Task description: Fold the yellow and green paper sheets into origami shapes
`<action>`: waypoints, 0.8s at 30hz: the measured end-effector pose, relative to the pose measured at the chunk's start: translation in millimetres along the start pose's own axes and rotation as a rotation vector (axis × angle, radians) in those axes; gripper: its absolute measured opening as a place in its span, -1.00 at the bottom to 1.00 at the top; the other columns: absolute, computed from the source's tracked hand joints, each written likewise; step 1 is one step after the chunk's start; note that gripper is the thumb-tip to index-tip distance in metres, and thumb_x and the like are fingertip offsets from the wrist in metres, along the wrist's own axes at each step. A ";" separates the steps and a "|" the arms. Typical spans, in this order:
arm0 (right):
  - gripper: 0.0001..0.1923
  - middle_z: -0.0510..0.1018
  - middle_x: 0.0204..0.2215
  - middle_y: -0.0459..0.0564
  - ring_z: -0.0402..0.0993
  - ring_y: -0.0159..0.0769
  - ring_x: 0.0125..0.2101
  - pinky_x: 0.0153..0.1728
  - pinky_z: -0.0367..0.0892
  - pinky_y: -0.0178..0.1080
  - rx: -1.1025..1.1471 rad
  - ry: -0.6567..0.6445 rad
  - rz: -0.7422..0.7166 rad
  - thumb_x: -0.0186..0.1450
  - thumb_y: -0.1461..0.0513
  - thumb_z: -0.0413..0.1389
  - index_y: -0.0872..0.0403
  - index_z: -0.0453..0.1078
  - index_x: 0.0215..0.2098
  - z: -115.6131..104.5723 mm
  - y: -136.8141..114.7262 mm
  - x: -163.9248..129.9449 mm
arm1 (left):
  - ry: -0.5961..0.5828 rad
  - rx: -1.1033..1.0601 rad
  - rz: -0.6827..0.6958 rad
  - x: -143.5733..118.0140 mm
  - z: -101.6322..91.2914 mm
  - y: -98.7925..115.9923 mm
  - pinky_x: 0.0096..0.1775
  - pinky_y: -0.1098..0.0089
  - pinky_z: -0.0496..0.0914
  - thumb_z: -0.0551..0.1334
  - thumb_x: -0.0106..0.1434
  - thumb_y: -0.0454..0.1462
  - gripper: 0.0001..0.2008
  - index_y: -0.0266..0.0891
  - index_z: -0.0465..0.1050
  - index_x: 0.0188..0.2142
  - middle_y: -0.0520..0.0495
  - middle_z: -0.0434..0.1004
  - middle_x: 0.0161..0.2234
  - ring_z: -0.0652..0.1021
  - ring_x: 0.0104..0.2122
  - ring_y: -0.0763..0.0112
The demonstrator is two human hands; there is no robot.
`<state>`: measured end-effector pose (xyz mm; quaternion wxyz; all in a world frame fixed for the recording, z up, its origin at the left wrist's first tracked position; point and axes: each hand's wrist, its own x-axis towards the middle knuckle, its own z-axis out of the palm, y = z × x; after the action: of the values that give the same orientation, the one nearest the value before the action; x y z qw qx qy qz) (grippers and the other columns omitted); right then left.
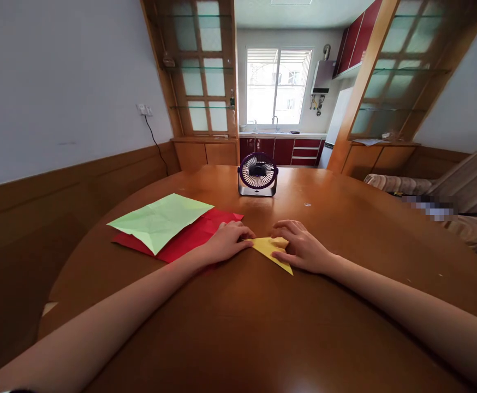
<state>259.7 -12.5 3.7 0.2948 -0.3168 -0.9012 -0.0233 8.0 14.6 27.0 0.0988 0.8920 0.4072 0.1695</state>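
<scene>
A small yellow sheet of paper (269, 246), folded to a pointed triangle, lies on the wooden table between my hands. My left hand (231, 240) pinches its left corner, thumb and fingers together there. Over its right part curls my right hand (302, 245), with the thumb on the paper's near side and the fingers at the far edge. My right palm hides some of the paper. Left of my left hand lie a red sheet of paper (189, 240) and, partly on top of it, a creased light green sheet (160, 218).
A small dark purple desk fan (257, 173) stands at the far side of the round wooden table (238, 338). Small scraps (307, 204) lie to the right. Beyond are glass-shelved cabinets, a kitchen window (278, 87) and, at right, a striped cushioned seat (402, 183).
</scene>
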 end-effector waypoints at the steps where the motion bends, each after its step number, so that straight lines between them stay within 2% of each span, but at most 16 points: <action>1: -0.62 0.36 0.04 0.17 0.30 -0.04 0.05 0.09 0.23 0.09 -0.001 0.004 0.018 0.30 0.05 0.14 0.05 0.33 0.00 0.1 0.7 -0.5 | -0.008 -0.025 -0.006 0.0 0.0 -1.0 -0.11 0.25 0.30 0.24 0.28 -0.25 -0.84 -0.16 0.53 -0.16 -0.03 0.58 -0.20 0.50 -0.13 0.24; 8: -0.35 0.29 0.14 0.17 0.25 0.04 0.15 0.12 0.21 0.18 0.028 0.044 0.145 0.25 0.01 0.18 -0.04 0.10 0.22 2.1 4.0 0.5 | 0.022 -0.335 -0.107 2.6 15.1 -18.7 -0.33 0.39 0.35 0.28 0.17 -0.19 -0.81 -0.24 0.49 -0.24 -0.02 0.56 -0.34 0.53 -0.35 0.35; 13: -0.18 0.21 0.21 0.21 0.24 0.02 0.18 0.13 0.24 0.15 0.183 0.186 0.196 0.22 0.02 0.22 -0.04 -0.07 0.31 5.0 9.6 -0.8 | 0.087 -0.387 -0.102 0.8 19.8 -18.7 -0.40 0.42 0.33 0.29 0.13 -0.20 -0.83 -0.25 0.39 -0.35 0.02 0.48 -0.44 0.48 -0.42 0.39; 15: -0.16 0.28 0.17 0.22 0.34 -0.05 0.10 0.06 0.33 0.08 0.273 0.235 0.205 0.24 0.05 0.21 -0.02 -0.12 0.33 5.0 11.8 -1.6 | 0.113 -0.402 -0.080 -1.1 18.4 -14.3 -0.41 0.43 0.31 0.27 0.15 -0.21 -0.84 -0.25 0.36 -0.38 0.03 0.45 -0.46 0.46 -0.44 0.41; 17: -0.31 0.48 -0.03 0.14 0.48 -0.14 -0.08 -0.06 0.42 -0.02 0.324 0.249 0.212 0.28 0.09 0.17 0.00 0.02 0.29 3.5 13.0 -2.1 | 0.150 -0.374 -0.044 -3.3 16.3 -9.2 -0.38 0.41 0.31 0.26 0.17 -0.24 -0.88 -0.25 0.37 -0.38 0.02 0.47 -0.45 0.46 -0.44 0.41; 20: -0.75 0.57 -0.32 0.01 0.52 -0.21 -0.26 -0.16 0.43 -0.12 0.294 0.196 0.169 0.33 0.16 0.09 0.04 0.42 -0.05 -1.0 12.5 -1.9 | 0.230 -0.139 0.076 -6.7 13.4 -2.8 -0.20 0.29 0.30 0.21 0.20 -0.33 -0.95 -0.22 0.45 -0.33 0.00 0.53 -0.39 0.49 -0.35 0.36; 22: -0.83 0.59 -0.34 0.02 0.51 -0.21 -0.27 -0.17 0.42 -0.12 0.248 0.163 0.108 0.34 0.19 0.06 0.05 0.49 -0.24 -4.1 11.2 -1.5 | 0.261 0.052 0.178 -8.9 12.0 -0.5 -0.12 0.22 0.26 0.16 0.23 -0.37 -0.86 -0.18 0.49 -0.30 -0.01 0.56 -0.35 0.48 -0.28 0.31; 24: -0.83 0.59 -0.34 0.02 0.50 -0.22 -0.26 -0.14 0.40 -0.09 0.205 0.147 0.038 0.34 0.23 0.05 0.05 0.48 -0.26 -5.9 9.8 -1.5 | 0.256 0.170 0.261 -10.7 11.1 0.3 -0.10 0.22 0.24 0.11 0.27 -0.38 -0.81 -0.18 0.51 -0.27 -0.04 0.56 -0.32 0.48 -0.25 0.29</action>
<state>269.4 -6.9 6.3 0.3912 -0.2994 -0.8687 0.0516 5.8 5.9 14.5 -0.0525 0.9135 0.3100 0.2581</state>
